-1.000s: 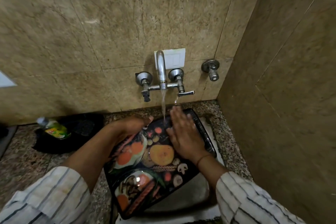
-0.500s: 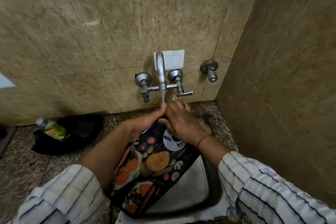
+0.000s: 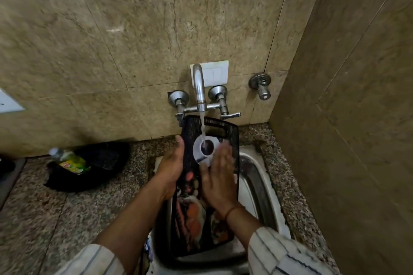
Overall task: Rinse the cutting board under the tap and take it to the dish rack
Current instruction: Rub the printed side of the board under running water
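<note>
Cutting board [image 3: 209, 131] at frame centre, stood lengthwise over the sink [image 3: 257, 183], under the tap [image 3: 199, 87]. Left hand [image 3: 171, 169] clamped on its left edge; right hand [image 3: 220, 176] spread flat on it. Looks stiff, light and wet-slick: best gripped by edges or top handle slot.

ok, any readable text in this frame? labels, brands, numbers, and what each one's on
None legible.
Bottle: its green-yellow label carries a small red logo, too blurred to read.
Cutting board: printed food and cup pictures only, no words visible.
White plate at the left wall edge: faint marks, too small to read.
</note>
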